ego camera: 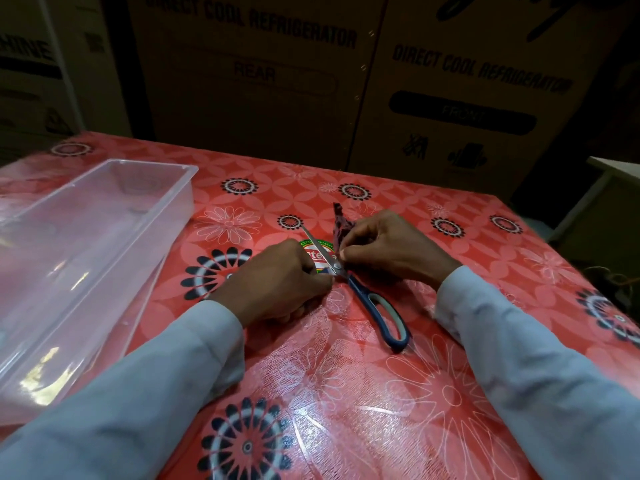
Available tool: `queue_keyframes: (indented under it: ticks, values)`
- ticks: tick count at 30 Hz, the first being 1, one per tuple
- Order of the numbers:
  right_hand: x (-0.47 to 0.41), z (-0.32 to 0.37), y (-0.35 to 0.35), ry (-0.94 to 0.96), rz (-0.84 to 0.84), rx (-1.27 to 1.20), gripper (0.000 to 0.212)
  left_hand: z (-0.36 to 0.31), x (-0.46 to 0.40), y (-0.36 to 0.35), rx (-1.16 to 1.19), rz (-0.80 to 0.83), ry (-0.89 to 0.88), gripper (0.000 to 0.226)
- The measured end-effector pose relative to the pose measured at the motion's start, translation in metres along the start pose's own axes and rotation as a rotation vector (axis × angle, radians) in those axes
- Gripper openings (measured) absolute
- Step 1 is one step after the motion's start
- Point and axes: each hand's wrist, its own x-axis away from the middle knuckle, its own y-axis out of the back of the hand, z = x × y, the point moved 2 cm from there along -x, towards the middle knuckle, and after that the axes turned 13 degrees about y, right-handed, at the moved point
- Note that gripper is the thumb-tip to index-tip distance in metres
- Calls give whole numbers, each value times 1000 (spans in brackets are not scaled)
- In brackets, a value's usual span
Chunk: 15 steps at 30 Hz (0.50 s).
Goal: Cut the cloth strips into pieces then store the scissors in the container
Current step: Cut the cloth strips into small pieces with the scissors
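Blue-handled scissors (pixel 379 308) lie flat on the red flowered tablecloth (pixel 346 393), blades pointing away toward the upper left, handles toward me. A dark red patterned cloth strip (pixel 339 221) sticks up just beyond the blades. My right hand (pixel 391 247) pinches this strip at its near end, right over the scissors' pivot. My left hand (pixel 280 277) is curled with its fingertips at the pivot too, touching the cloth's lower end; what it grips is partly hidden. A clear plastic container (pixel 86 258) stands at the left with nothing visible in it.
Large cardboard refrigerator boxes (pixel 263 74) rise right behind the table's far edge. A pale piece of furniture (pixel 609 174) stands past the right corner. A round green and red sticker (pixel 317 252) sits on the tablecloth under the blades.
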Motion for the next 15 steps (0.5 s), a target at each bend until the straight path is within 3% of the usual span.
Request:
queue_keyframes:
  ticks: [3, 5, 11, 15]
  values:
    - [-6, -11, 3, -22, -89, 282, 12, -1, 2, 0, -28, -21, -14, 40]
    - [-8, -16, 8, -36, -123, 338, 13, -1, 1, 1, -36, -31, -20, 41]
    - [3, 0, 2, 48, 21, -89, 12, -1, 2, 0, -28, -17, -14, 41]
    - [-4, -7, -1, 19, -73, -2, 14, -1, 0, 1, -36, -26, -12, 40]
